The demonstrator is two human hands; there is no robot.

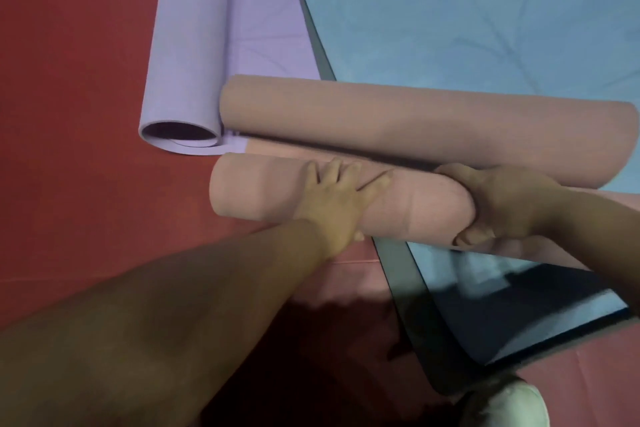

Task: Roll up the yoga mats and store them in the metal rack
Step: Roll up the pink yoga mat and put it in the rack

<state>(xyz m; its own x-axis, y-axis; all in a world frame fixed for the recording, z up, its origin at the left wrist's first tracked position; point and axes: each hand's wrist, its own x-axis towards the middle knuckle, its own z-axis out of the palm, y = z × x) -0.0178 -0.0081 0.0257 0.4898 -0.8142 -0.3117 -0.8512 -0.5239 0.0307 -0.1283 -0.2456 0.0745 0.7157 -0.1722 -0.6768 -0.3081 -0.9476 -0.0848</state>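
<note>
Our left hand [337,198] lies flat on top of the near pink roll [277,192], fingers straight and spread, pressing down near the roll's middle. Our right hand [498,204] curls around the same roll farther along, thumb under the near side and fingers wrapped over the top, gripping it.

The near pink roll lies crosswise in front of us. Its left end hangs over the red floor [69,114], and its right part rests over the blue mat [467,10]. Just beyond this roll, nearly parallel and with a dark narrow gap between, lies the far pink roll [415,121]; a strip of flat pink sheet shows in that gap, so both may be ends of one mat, though we cannot tell.

Beyond the near pink roll's left end lies the purple mat [187,45], partly rolled, its open end facing us and its loose flap spread flat beside it and tucked under the far pink roll. The blue mat's dark edge runs diagonally under the near pink roll. Left of the near pink roll, red floor lies open. Below the right hand, a white shoe [512,406] shows at the frame's bottom.
</note>
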